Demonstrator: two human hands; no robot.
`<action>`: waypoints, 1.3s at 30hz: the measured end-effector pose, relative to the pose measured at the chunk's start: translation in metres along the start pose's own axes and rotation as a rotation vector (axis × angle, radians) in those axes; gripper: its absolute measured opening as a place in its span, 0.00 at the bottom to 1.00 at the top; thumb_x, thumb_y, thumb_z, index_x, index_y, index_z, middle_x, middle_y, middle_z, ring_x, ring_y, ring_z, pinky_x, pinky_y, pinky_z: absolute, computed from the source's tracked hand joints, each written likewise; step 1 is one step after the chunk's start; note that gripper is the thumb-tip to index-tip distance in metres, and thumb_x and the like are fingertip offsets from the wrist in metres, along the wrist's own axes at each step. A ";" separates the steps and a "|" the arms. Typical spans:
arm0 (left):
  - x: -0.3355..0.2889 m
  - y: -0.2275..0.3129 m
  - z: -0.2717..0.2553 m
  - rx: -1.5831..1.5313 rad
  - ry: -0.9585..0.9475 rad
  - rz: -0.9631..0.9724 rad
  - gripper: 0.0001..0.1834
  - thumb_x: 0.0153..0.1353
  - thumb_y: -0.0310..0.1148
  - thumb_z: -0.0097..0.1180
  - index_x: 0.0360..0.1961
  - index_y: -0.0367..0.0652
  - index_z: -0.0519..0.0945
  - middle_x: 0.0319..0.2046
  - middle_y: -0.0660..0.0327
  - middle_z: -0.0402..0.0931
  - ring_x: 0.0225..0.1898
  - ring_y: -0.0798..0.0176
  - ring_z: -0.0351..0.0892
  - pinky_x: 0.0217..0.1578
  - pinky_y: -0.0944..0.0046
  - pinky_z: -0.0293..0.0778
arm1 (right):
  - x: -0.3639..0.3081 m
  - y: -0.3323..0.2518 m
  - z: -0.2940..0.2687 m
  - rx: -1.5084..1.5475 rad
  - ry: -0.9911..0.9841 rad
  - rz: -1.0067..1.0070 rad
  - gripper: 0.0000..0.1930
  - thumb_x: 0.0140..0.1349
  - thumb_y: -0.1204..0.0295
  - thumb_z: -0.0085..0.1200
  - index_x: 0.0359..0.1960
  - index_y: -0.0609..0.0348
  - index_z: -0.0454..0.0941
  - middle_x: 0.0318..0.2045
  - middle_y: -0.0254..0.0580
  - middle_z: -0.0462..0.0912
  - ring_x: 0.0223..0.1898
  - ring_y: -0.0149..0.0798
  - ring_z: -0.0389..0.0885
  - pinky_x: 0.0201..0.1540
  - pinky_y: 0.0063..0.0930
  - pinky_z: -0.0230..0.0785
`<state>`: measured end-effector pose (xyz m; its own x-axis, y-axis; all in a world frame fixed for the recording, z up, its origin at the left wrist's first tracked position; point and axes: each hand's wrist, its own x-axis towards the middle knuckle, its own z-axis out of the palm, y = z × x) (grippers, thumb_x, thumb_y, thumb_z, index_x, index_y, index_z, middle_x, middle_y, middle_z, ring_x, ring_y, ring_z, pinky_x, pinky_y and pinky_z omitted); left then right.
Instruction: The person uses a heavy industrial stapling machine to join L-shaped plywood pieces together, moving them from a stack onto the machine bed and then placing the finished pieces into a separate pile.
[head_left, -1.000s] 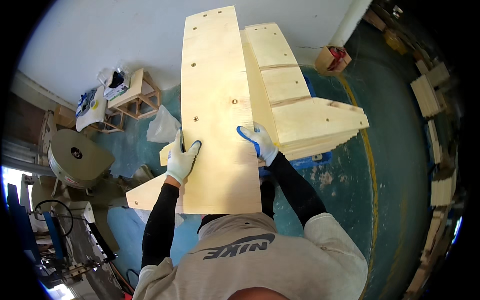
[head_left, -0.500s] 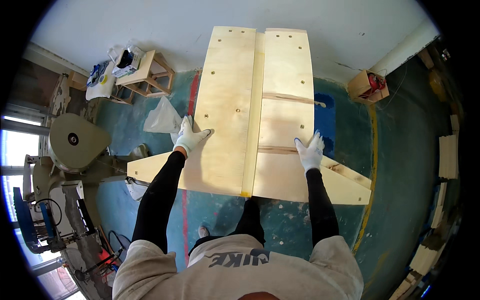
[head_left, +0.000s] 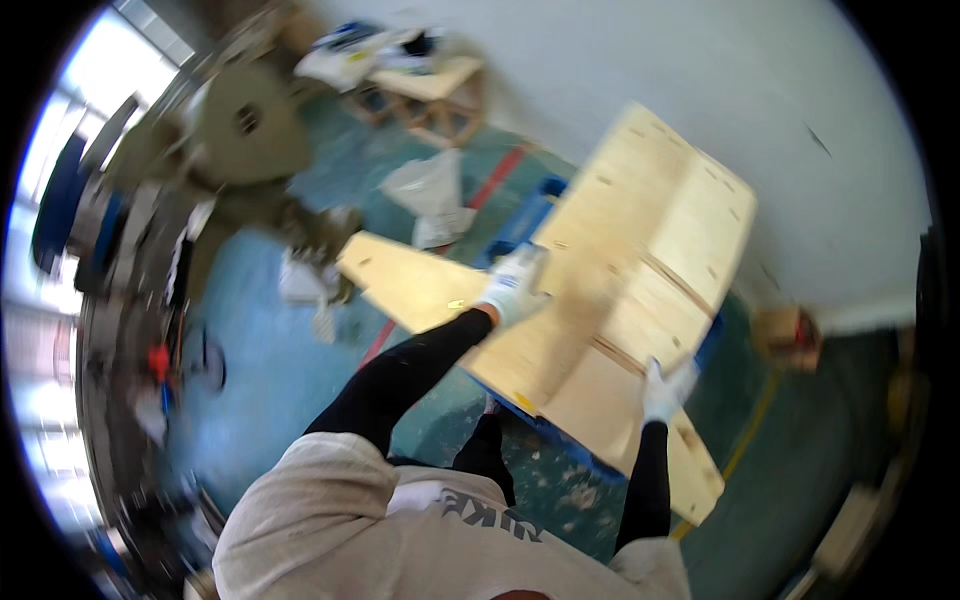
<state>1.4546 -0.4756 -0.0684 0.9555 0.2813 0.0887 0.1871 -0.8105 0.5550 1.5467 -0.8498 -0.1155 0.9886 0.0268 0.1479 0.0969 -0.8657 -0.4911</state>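
A large pale plywood assembly (head_left: pixel 590 240), with several small fixings in its face and a lengthwise strip near the middle, lies tilted across the view. A plywood arm (head_left: pixel 410 280) juts out at its left, another (head_left: pixel 695 480) at its lower right. My left hand (head_left: pixel 513 287), in a white glove, holds the long left edge, its thumb over the face. My right hand (head_left: pixel 668 390), also gloved, grips the right edge near the lower-right arm, thumb on top. Fingers beyond the edges are partly hidden, and motion blurs the picture.
Blue pallet parts (head_left: pixel 525 220) show beneath the assembly. A white plastic bag (head_left: pixel 430 195) lies on the green floor, near a small wooden stool (head_left: pixel 440 85) with things on it. A large machine (head_left: pixel 245 120) stands left; a wooden box (head_left: pixel 787 335) is by the wall.
My view has turned, so the assembly now slants toward the upper right and the machine appears higher. More of the blue pallet shows around it. Both hands remain on its edges.
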 end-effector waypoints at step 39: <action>-0.782 0.028 -0.010 -0.924 2.535 -2.497 0.15 0.62 0.37 0.63 0.41 0.35 0.83 0.33 0.59 0.84 0.35 0.64 0.82 0.40 0.62 0.77 | -1.501 -0.601 -0.188 0.545 -1.463 -2.730 0.63 0.43 0.30 0.64 0.75 0.57 0.52 0.69 0.79 0.55 0.71 0.69 0.57 0.69 0.50 0.59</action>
<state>0.7107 -0.7127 -0.1141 -0.5529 -0.5720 -0.6058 -0.8037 0.1743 0.5690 -0.0169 -0.4635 0.1190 -0.9793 -0.0392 0.1986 -0.1245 0.8901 -0.4385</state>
